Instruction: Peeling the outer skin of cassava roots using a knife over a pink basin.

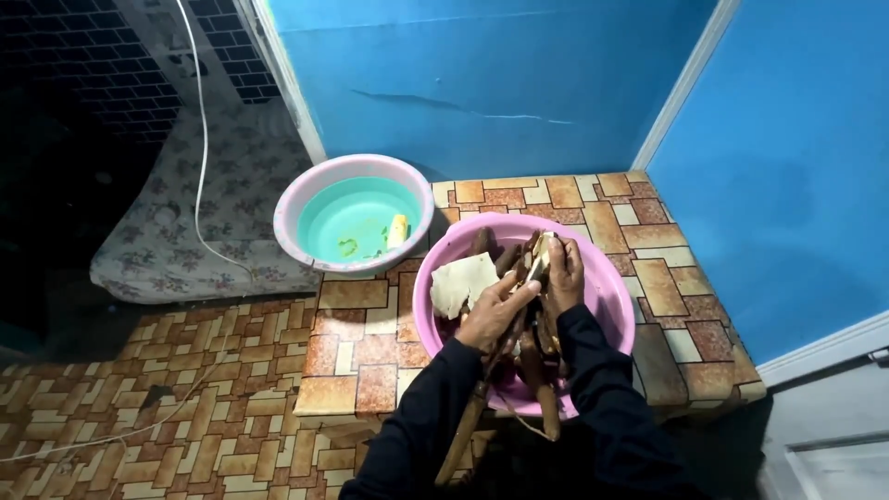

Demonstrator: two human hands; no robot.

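Over pink basin (613, 294), both hands grip brown roots (535, 361).

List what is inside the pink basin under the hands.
The pink basin holds brown roots and a pale peeled chunk. The left hand and right hand cover its middle.
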